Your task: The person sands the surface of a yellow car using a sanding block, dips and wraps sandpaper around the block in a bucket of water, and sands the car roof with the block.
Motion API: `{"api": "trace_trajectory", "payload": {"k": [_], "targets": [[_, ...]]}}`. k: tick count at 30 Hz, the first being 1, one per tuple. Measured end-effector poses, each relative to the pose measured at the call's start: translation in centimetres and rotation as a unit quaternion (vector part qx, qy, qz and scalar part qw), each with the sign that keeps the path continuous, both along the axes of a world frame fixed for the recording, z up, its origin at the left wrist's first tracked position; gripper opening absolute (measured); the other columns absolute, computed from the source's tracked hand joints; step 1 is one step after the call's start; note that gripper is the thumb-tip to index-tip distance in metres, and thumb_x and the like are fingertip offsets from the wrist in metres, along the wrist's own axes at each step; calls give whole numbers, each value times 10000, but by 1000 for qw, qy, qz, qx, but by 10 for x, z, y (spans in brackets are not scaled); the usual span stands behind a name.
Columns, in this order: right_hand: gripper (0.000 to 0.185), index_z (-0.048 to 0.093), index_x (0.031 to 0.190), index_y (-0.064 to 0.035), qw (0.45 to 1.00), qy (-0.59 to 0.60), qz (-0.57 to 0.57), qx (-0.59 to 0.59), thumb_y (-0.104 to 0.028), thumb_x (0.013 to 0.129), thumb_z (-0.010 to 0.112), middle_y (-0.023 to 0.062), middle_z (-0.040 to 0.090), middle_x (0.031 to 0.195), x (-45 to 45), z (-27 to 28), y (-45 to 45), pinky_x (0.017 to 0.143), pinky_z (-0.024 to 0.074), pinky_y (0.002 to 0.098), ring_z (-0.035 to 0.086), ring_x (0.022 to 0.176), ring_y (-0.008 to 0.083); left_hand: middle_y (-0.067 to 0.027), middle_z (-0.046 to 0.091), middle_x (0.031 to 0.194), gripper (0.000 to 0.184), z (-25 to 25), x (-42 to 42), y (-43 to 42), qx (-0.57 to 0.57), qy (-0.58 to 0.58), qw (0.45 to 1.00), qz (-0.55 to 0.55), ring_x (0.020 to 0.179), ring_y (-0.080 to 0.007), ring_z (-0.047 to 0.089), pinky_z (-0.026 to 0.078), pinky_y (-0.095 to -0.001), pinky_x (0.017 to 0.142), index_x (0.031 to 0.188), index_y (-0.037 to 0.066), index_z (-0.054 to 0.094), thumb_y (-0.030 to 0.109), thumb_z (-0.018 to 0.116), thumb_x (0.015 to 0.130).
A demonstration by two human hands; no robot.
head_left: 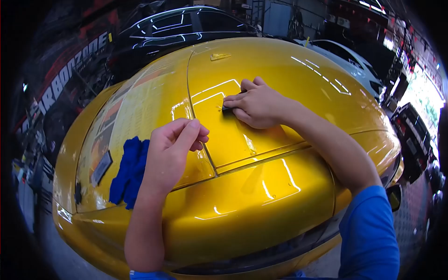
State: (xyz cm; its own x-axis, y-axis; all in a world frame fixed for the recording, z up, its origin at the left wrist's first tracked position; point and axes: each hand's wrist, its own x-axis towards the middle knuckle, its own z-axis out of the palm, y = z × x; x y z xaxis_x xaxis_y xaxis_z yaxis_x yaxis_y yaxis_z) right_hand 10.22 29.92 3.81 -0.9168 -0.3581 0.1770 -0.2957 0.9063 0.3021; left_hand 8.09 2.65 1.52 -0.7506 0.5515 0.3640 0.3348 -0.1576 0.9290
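Wore blue sleeves (371, 228) nearest the camera, with bare forearms stretched over a yellow car body (275, 65). Counted as done, by judgement: broad stretches, glossy and even, right of the dark seam (190, 88). Counted as outstanding: a small puckered mark beside a black tool (227, 110), a streaky patch (249, 144) lower down, and small spots on the lower panel (274, 197). Estimated overall as partway. Listed at left, resting on the bodywork: a blue cloth (126, 172) and a flat, dark-edged grey tool (101, 168).

Held right hand (256, 105) palm down, elbow bent outward, fingers closed over the mostly hidden black tool, against the yellow surface just right of the seam. Held left hand (177, 144) left of the seam, forearm near upright, fingers curled to meet the thumb. Could not confirm any thin item in that pinch.
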Motion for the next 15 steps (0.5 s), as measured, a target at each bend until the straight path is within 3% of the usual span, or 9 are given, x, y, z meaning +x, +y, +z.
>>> {"api": "trace_trajectory", "payload": {"k": [9,15], "targets": [[386,717,1255,-161,998,-41,-46,3,-293,1000,460,10,717,1298,13,10,-4,1043,383,418,553,1153,269,-70,716,895,281,0,-6,-3,-9,13,1000,-8,818,-132,646,510,-282,788,1005,-2,722,221,569,1081],[410,729,1266,-158,999,-14,-36,-15,-304,992,462,0,724,1276,1,1,1,1043,382,424,555,1175,266,-75,717,900,275,-5,-8,-3,-6,11,1000,-18,819,-136,648,511,-293,788,1005,-3,718,213,568,1083]]}}
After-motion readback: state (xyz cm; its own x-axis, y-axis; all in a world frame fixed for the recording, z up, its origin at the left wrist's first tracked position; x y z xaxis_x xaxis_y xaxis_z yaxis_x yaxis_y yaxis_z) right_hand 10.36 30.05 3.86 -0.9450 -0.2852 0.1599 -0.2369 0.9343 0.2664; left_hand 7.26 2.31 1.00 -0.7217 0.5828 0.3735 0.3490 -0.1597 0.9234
